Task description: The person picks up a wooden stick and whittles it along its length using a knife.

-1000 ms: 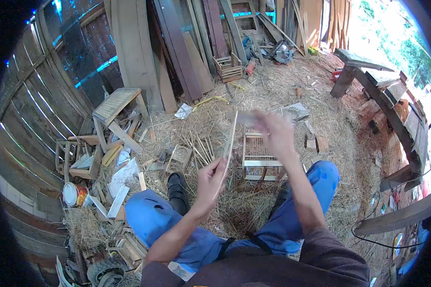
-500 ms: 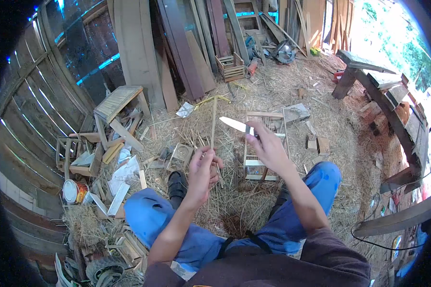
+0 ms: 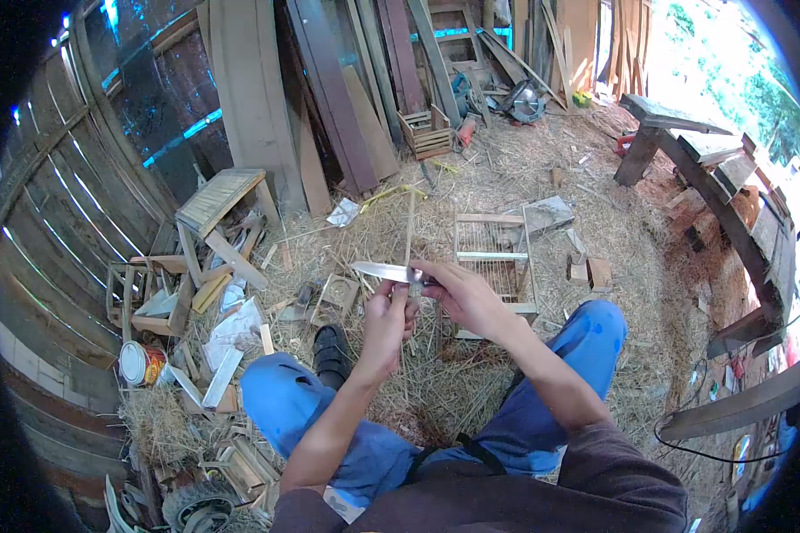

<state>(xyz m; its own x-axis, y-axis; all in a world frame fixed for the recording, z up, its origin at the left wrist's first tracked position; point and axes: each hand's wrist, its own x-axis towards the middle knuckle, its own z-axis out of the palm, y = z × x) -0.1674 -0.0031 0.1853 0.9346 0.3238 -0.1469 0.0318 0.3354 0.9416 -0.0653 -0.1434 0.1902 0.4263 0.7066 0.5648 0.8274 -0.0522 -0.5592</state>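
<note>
My left hand is closed around a thin wooden stick, which points away from me over the straw-strewn ground. Gripped in my right hand is a knife with a pale blade and a dark handle. The blade points left and lies across the stick, just above my left thumb. Both hands are close together above the gap between my knees. Just beyond my right hand lies a slatted wooden frame. My fingers hide the lower part of the stick and most of the knife handle.
A small wooden stool and a paint can stand to the left among scrap wood. Tall boards lean on the back wall. A circular saw and a wooden crate rest behind. A heavy wooden bench stands right.
My right hand has brought the knife down and left, from beside the stick to across it. My left hand has shifted slightly right, and the stick's far end now sits lower.
</note>
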